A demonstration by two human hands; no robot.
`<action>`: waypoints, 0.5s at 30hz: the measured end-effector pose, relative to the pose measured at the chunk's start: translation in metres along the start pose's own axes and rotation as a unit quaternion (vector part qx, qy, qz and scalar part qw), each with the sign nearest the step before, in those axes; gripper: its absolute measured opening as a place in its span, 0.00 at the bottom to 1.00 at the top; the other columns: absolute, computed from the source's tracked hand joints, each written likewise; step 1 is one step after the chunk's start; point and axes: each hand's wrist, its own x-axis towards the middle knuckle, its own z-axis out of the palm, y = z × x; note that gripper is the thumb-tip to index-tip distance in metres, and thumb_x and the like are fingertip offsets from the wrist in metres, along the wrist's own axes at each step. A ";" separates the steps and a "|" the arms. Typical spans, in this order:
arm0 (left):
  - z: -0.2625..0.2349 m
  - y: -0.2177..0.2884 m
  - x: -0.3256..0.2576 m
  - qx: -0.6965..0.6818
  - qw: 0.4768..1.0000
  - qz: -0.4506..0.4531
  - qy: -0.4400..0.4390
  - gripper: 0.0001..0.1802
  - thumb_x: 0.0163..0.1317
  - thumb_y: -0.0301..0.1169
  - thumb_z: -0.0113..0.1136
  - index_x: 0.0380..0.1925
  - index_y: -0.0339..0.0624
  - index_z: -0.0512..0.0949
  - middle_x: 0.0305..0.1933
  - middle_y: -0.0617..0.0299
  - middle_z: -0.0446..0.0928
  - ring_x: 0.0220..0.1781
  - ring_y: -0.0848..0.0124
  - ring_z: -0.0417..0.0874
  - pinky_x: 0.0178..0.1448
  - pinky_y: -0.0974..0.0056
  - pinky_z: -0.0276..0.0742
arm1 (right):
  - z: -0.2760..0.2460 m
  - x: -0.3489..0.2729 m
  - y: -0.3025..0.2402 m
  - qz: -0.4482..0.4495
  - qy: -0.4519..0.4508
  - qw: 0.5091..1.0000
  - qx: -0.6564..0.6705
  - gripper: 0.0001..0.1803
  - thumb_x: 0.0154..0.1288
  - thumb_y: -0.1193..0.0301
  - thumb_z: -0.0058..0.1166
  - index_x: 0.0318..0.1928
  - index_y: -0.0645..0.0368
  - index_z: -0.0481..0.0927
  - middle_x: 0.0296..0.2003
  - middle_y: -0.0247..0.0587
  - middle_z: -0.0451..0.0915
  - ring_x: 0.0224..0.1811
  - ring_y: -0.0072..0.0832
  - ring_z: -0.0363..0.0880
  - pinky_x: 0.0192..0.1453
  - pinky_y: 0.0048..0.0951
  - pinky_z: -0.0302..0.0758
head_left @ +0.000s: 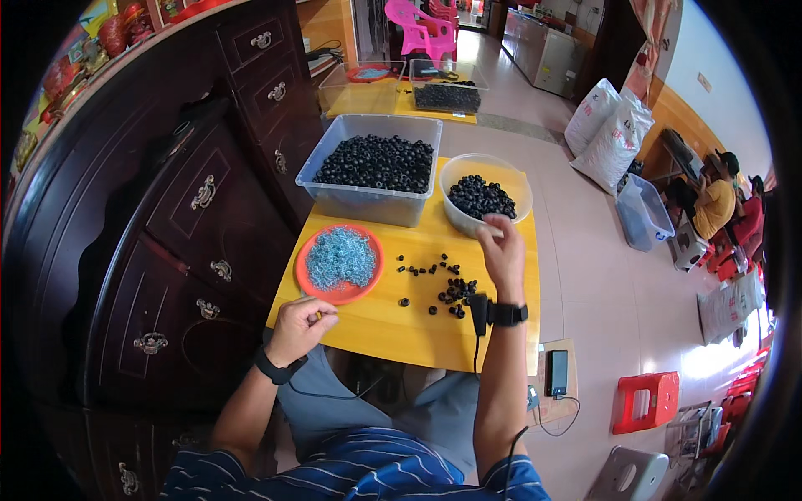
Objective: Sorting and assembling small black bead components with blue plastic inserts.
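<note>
My right hand (503, 250) reaches forward to the near rim of a round clear bowl (512, 180) full of small black rings; its fingers look closed at the rim, and what they hold is hidden. My left hand (302, 324) rests on the yellow table (393, 330) near its front left edge, fingers curled around a small thin piece. Loose black rings (451, 290) lie scattered on the table between the hands. An orange plate (347, 292) piled with light blue wire clips sits just beyond my left hand.
A large clear bin (368, 203) of black rings stands at the table's back. A dark wooden cabinet (192, 209) with drawers runs along the left. More clear bins (447, 88) sit on a farther table. White sacks (610, 134), red stools (643, 401) and seated people (718, 200) are at right.
</note>
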 end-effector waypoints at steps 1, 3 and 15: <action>-0.005 -0.004 0.003 0.021 1.000 -0.014 0.000 0.06 0.54 0.22 0.68 0.32 0.34 0.82 0.25 0.66 0.79 0.22 0.83 0.73 0.29 0.74 0.69 | 0.000 -0.016 0.001 0.007 0.002 1.000 0.012 0.13 0.63 0.71 0.62 0.46 0.62 0.81 0.29 0.39 0.83 0.29 0.22 0.82 0.34 0.24 0.76; -0.013 -0.009 0.012 0.044 0.999 -0.030 -0.001 0.06 0.54 0.22 0.68 0.32 0.35 0.82 0.26 0.65 0.80 0.23 0.83 0.74 0.29 0.74 0.69 | 0.000 -0.045 0.006 0.049 -0.010 0.993 0.111 0.10 0.65 0.74 0.60 0.44 0.64 0.80 0.30 0.33 0.82 0.31 0.18 0.79 0.37 0.21 0.76; 0.006 -0.048 0.076 0.314 0.936 0.027 -0.156 0.07 0.52 0.35 0.65 0.28 0.44 0.83 0.29 0.57 0.83 0.32 0.59 0.84 0.37 0.57 0.79 | -0.001 -0.219 0.018 0.118 -0.076 0.981 0.134 0.03 0.66 0.76 0.58 0.37 0.64 0.81 0.28 0.34 0.81 0.32 0.17 0.78 0.39 0.21 0.76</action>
